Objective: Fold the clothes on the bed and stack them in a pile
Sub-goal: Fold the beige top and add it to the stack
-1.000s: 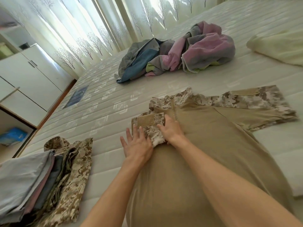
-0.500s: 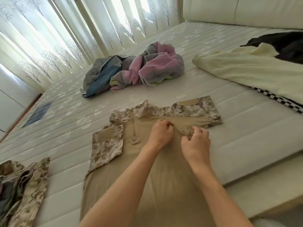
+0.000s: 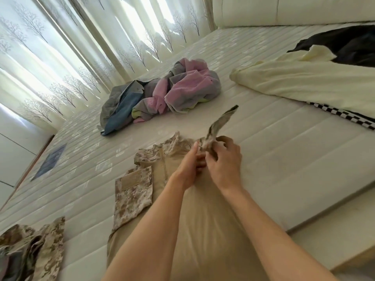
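A tan shirt with camouflage sleeves [image 3: 194,216] lies flat on the mattress [image 3: 284,159] in front of me. Its left sleeve [image 3: 134,189] is folded in over the body. My right hand [image 3: 225,163] grips the right sleeve [image 3: 219,126] and holds it lifted off the bed, its end sticking up and away. My left hand [image 3: 188,165] presses with straight fingers on the shirt's chest just beside the right hand. A pile of folded clothes [image 3: 30,252] with a camouflage piece on top sits at the lower left.
A crumpled heap of pink, grey and blue clothes [image 3: 160,94] lies further up the bed. A cream garment [image 3: 316,80] over a checkered one, and a black one [image 3: 349,45], lie at the right. Curtains hang at the left; the bed's edge runs along the lower right.
Both hands moved from the left sleeve to the right side of the shirt. The right sleeve, flat on the bed before, is now lifted in my right hand. The view turned right.
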